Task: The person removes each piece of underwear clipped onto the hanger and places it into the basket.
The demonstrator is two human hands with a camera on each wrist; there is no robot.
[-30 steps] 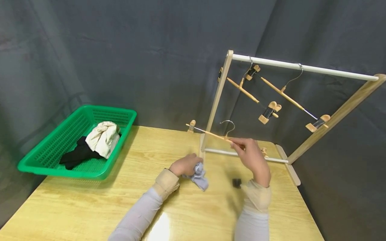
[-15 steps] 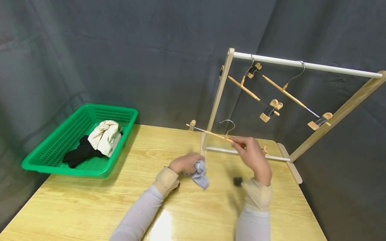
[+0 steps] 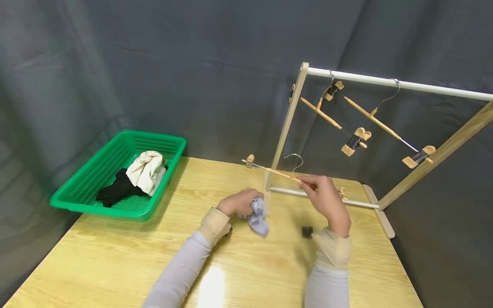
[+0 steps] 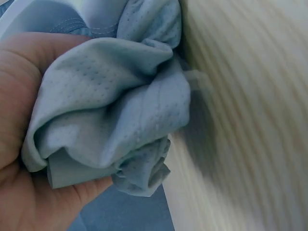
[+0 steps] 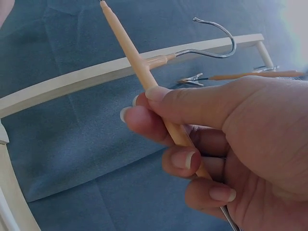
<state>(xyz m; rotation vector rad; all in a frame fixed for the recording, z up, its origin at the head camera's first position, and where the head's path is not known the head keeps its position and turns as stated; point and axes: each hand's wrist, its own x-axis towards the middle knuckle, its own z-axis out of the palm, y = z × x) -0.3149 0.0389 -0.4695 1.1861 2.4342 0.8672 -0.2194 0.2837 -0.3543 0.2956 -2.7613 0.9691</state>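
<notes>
My left hand [image 3: 243, 202] grips a crumpled light blue-grey cloth garment [image 4: 110, 101] low over the table; its folds show small perforations, and part of it droops below my fingers. My right hand [image 3: 325, 199] holds a clip hanger [image 5: 126, 41] by its wooden bar, just beside the metal hook, thumb on one side and fingers curled round the other. The hanger's hook points up in the head view, with one clip [image 3: 250, 161] at its left end and the other partly behind my hand.
A wooden rack [image 3: 286, 119] with a white top rail stands at the right, two more clip hangers [image 3: 371, 119] on it. At the left sits a green basket [image 3: 63, 201] holding cream cloth [image 3: 145, 171] and black cloth [image 3: 119, 190]. Dark curtain [image 3: 231, 77] surrounds the table.
The head view has turned slightly left, so basket and rack sit farther right in it. Both hands keep their holds on garment and hanger, with little movement.
</notes>
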